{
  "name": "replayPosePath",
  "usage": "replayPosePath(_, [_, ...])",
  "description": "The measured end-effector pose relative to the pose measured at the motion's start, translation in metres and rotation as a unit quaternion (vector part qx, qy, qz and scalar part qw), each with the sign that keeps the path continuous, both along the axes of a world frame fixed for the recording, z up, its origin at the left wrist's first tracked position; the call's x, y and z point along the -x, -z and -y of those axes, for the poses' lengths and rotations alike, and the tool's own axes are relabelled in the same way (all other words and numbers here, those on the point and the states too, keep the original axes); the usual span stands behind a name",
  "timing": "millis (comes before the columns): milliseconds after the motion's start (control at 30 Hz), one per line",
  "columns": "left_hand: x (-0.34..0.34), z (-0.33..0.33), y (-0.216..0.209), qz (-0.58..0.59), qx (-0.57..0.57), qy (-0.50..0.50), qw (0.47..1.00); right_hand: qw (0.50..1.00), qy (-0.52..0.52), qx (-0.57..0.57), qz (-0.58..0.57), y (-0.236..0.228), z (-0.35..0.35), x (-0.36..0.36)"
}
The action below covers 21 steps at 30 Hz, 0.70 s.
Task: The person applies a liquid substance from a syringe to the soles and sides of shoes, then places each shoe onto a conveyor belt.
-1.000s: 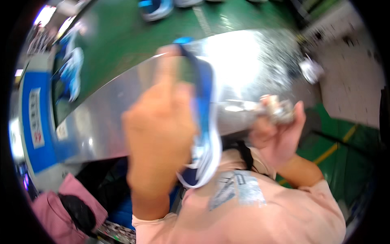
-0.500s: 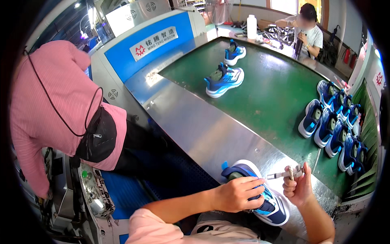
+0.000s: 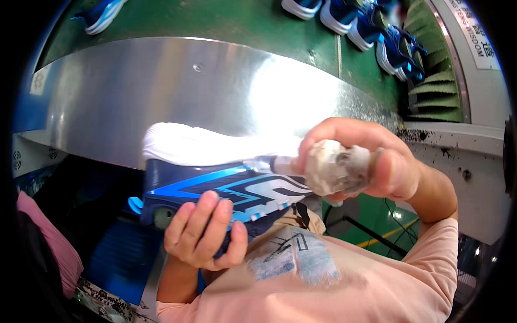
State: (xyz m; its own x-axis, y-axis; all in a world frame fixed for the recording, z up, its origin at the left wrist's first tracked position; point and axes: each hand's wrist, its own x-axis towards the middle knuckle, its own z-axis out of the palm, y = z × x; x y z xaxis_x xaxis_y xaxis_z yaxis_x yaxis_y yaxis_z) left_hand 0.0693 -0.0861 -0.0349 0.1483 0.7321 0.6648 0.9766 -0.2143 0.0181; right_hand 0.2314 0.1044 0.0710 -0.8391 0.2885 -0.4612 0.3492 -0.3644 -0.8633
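Found one navy-blue sports shoe (image 3: 188,175) with a thick white sole, bright-blue angled bands and pale flame-like side markings, tilted onto its side over the near edge of a smooth, shiny steel ledge (image 3: 140,91). Cannot tell from this view whether resting on the metal or held clear of it. Noted sole turned away from the body, side panel facing up to the camera, heel to the left, toe end to the right and partly hidden. Noted also a light-blue loop (image 3: 135,204) projecting at the heel.

Observed the bare left hand (image 3: 207,237) clamped on the shoe at the side nearest the body, with fingers bent over the lower side panel. Cannot make out the thumb.

Observed the bare right hand (image 3: 396,172) wrapped around an off-white, lumpy hand tool (image 3: 326,169) with a pale barrel and a metallic front end, aimed left along the join of sole and upper. Cannot confirm contact at the tip, owing to blur.

Recorded beyond the ledge a flat green surface (image 3: 231,27), bearing a lone blue shoe with a white sole (image 3: 102,19) at upper left and a group of similar blue shoes (image 3: 393,54) at upper right, close to a green slit curtain (image 3: 436,81). Recorded at far left part of a pink garment (image 3: 54,242).
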Motion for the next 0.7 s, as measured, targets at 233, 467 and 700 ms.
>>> replayPosePath(233, [-0.001, 0.025, 0.001, 0.001, 0.040, -0.027, 0.999, 0.998, 0.043, 0.017, -0.044, 0.000, 0.025, -0.058])
replayPosePath(467, [0.052, 0.030, -0.002, -0.005, 0.039, -0.045, 0.998, 0.978, 0.159, 0.066, -0.121, 0.038, 0.059, -0.067])
replayPosePath(700, [0.081, 0.015, -0.029, -0.056, 0.066, -0.036, 0.996, 0.875, 0.272, 0.186, -0.356, 0.083, 0.088, -0.050])
